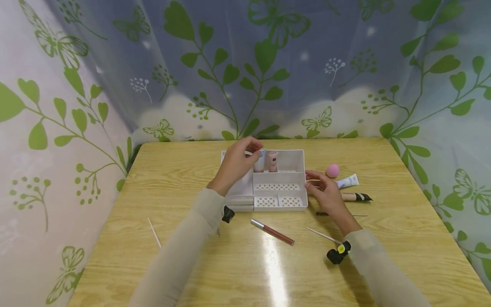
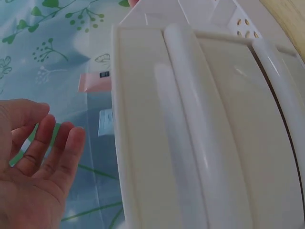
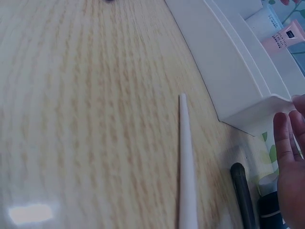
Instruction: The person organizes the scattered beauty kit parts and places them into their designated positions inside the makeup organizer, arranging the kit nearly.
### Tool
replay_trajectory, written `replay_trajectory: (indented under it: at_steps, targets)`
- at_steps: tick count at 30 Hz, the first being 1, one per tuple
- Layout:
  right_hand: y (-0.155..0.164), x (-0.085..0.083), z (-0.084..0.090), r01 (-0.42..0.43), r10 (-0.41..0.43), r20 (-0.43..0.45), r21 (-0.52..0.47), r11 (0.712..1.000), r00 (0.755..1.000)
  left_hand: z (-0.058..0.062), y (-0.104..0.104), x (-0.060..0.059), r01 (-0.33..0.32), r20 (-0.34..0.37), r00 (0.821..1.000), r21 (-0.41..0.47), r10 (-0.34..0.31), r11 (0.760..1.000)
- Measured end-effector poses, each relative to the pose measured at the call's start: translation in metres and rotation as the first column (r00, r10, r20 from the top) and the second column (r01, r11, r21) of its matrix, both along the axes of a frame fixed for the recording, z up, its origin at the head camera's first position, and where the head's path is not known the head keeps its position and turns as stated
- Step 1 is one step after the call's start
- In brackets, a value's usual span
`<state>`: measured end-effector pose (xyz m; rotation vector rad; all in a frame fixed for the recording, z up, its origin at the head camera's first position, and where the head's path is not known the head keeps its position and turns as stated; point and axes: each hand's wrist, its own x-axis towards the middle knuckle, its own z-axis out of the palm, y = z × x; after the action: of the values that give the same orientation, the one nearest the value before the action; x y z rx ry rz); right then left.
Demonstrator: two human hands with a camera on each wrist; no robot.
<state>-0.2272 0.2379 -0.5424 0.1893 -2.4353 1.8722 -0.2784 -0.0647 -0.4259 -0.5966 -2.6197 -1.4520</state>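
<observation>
A white organizer box [image 1: 280,175] with several compartments stands on the table. In its back compartments are a white and pale blue tube [image 1: 259,164] and a pink tube [image 1: 272,162], both upright. My left hand [image 1: 238,161] hovers over the back of the box beside the pale blue tube. In the left wrist view that hand [image 2: 40,171] has loosely bent fingers and holds nothing. At the box's right side is my right hand [image 1: 326,196]. Its fingertips touch or nearly touch the side wall; the right wrist view shows its thumb at the rim corner.
Right of the box lie a pink ball-shaped sponge [image 1: 332,170], a white tube [image 1: 348,181] and a beige tube with a black cap [image 1: 356,197]. A lip gloss tube [image 1: 273,232] lies in front. Thin white sticks [image 1: 154,232] lie left and right on the table.
</observation>
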Motion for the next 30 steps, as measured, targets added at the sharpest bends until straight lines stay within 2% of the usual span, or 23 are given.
replay_trajectory:
  at_steps: [8,16,30]
  targets:
    - [-0.001,-0.001,0.001,0.009,-0.009,0.001,-0.006,1.0,1.0,0.007,-0.03,0.007,-0.01,0.019,1.0,-0.07,0.011,0.998]
    - [0.0,-0.002,-0.003,-0.001,0.001,0.002,-0.017,1.0,1.0,0.007,-0.059,0.015,-0.02,0.046,0.999,-0.093,0.024,0.995]
    - [0.0,-0.001,-0.002,0.002,-0.002,0.023,-0.007,1.0,1.0,-0.002,-0.101,0.033,-0.028,0.095,0.995,-0.117,0.039,0.993]
